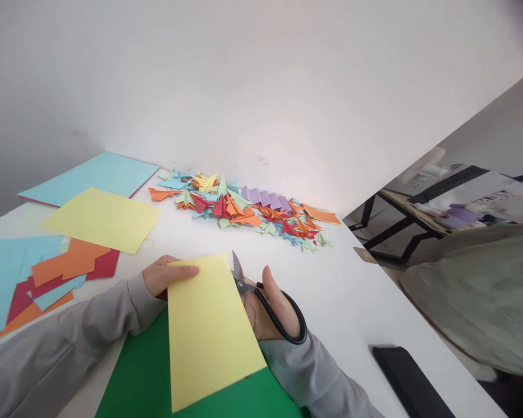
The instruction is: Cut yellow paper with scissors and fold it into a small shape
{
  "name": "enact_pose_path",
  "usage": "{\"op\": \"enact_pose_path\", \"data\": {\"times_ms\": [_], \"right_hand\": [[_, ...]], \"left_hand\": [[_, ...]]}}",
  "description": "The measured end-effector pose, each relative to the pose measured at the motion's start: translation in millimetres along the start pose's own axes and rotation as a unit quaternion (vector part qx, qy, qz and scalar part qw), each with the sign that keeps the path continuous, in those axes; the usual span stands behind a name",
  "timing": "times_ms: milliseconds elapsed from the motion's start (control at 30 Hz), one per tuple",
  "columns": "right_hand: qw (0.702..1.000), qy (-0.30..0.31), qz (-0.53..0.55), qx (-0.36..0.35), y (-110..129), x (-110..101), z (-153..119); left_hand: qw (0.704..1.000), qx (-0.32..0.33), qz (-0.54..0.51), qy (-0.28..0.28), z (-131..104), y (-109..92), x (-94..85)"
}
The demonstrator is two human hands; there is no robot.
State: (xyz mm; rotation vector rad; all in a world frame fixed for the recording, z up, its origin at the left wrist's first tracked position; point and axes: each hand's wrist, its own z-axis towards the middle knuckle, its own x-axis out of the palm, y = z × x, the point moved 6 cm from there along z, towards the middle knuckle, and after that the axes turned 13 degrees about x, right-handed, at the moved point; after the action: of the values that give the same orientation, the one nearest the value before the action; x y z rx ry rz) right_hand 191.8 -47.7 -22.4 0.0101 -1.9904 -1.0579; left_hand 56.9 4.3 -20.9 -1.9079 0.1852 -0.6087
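Observation:
My left hand [162, 275] grips the far left edge of a yellow paper sheet [211, 337], its thumb lying on top and the other fingers behind. On the right, my right hand [275, 310] is closed on black-handled scissors [239, 281], with the thumb through a handle loop. The scissor blades point up and away at the sheet's far right edge; whether they touch the paper I cannot tell. Under the yellow sheet, a dark green sheet [135, 371] shows at the near side.
Folded paper pieces [230, 203] in many colours lie along the wall, with a purple pleated strip [265, 198] among them. Blue sheets [91, 177], another yellow sheet [104, 220] and orange scraps [70, 261] are at the left. A black flat object [412, 383] lies near the table's right edge.

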Motion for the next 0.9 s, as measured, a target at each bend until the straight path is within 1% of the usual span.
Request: {"op": "enact_pose_path", "data": {"times_ms": [133, 233, 333, 467, 600, 800, 900], "right_hand": [[0.998, -0.053, 0.014, -0.037, 6, 5, -1], [0.997, -0.067, 0.012, -0.048, 6, 4, 0], [0.997, -0.058, 0.0, -0.042, 3, -1, 2], [0.999, -0.035, -0.02, -0.004, -2, -4, 1], [0.999, -0.039, -0.014, -0.003, 0, -1, -1], [0.994, -0.105, -0.012, -0.018, 4, -3, 0], [0.992, -0.121, -0.022, -0.016, 3, -5, -1]], "left_hand": [[1.0, 0.004, -0.004, -0.023, 4, 3, -5.8], [1.0, 0.0, -0.01, -0.03, 7, 7, -8.8], [1.0, -0.004, -0.007, -0.017, 6, 7, -6.8], [1.0, -0.01, -0.004, 0.017, 1, 4, 1.3], [1.0, -0.007, -0.005, 0.017, 0, 3, 3.1], [1.0, -0.003, 0.001, -0.003, 5, 7, -3.8], [1.0, -0.005, -0.006, -0.004, 5, 7, -4.5]]}}
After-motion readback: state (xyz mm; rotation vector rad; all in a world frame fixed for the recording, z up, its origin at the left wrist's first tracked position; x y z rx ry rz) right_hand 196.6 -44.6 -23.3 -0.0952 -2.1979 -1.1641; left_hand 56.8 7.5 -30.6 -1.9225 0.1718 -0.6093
